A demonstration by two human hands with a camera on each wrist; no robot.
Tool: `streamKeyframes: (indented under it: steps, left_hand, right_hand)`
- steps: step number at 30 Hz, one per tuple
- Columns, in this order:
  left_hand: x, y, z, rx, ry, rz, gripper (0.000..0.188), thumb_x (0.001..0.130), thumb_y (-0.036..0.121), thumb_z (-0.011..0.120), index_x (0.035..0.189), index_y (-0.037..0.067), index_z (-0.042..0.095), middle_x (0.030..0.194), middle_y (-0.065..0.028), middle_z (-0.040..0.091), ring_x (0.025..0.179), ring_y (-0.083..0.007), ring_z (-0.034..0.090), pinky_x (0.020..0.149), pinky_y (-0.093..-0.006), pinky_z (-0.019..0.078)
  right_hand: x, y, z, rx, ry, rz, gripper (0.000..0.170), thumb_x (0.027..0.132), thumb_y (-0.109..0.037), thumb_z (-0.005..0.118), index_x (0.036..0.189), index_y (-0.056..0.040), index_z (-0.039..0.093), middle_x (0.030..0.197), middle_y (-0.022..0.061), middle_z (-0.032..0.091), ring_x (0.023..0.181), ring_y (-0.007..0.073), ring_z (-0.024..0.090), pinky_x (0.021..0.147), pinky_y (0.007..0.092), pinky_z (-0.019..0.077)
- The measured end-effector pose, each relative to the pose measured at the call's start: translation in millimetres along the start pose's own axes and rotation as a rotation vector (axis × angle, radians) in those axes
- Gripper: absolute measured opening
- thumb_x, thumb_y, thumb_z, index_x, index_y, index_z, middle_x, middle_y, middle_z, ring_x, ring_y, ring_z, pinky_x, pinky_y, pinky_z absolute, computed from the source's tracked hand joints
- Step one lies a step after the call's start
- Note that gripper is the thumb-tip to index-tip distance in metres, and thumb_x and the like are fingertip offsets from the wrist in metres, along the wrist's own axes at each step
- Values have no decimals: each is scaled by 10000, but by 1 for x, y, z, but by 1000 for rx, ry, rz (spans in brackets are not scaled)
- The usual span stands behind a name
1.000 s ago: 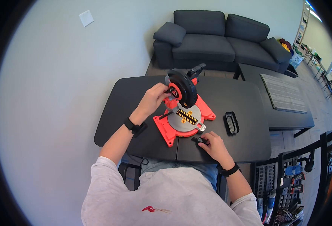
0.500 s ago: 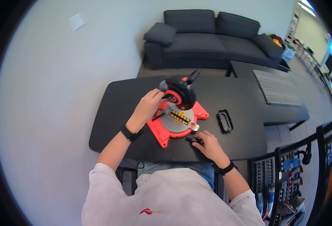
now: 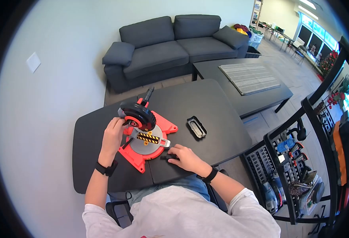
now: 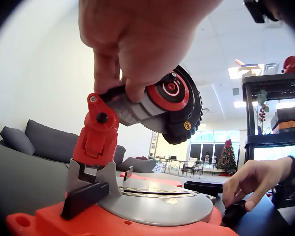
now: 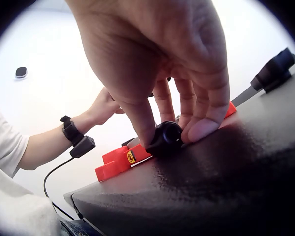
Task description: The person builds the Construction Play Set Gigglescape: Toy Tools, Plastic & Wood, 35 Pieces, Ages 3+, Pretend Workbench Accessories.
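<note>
A red and grey toy mitre saw stands on the black table, its black-guarded saw head raised over the round grey turntable. My left hand reaches in at the saw head's left side. In the left wrist view, its thumb and fingers pinch a black part beside the red hinge. Low by the table's front edge, my right hand grips a small black plastic piece just right of the saw base. The right wrist view shows a round hollow end on this piece, between thumb and fingers, close over the tabletop.
An open black case lies on the table to the right of the saw. Behind it is a low table with a grey mat, then a dark sofa. A black shelf rack stands at the right.
The head view has turned to the right, so the whole scene sits further left. Both hands keep their holds, the left at the saw head and the right on the small black piece.
</note>
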State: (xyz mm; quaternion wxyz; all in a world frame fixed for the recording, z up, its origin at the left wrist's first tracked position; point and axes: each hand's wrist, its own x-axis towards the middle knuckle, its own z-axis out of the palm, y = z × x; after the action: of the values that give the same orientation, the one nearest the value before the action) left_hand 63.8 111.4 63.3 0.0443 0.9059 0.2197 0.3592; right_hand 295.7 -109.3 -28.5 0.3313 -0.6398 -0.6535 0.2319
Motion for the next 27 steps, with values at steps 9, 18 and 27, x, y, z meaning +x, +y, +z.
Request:
streamKeyframes:
  steps: [9,18,27]
  left_hand:
    - [1,-11,-8,-53,37,-52,154,928,-18,708,1056,-18,621,997,-167,646,900,-398,671,756,-455,542]
    - [-21,-65,-60,55,159,-273,182,941,20,742,1038,-18,593,906,-169,602,761,-349,598,695,-421,499]
    - [-63,-118,-65,149,-113,-463,220,906,8,749,1043,-11,577,961,-206,648,935,-435,659,785,-503,509]
  right_hand:
    - [2,2,2,2,45,-32,286,901,-176,819,1123,-33,711,1041,163,675,924,373,707,822,461,584]
    - [4,2,1,30,46,23,308,868,-143,855,1131,-31,740,989,131,691,823,274,712,772,383,592]
    - [5,-2,-2,61,22,77,300,882,-155,844,1128,-26,729,1023,142,687,877,318,721,805,425,602]
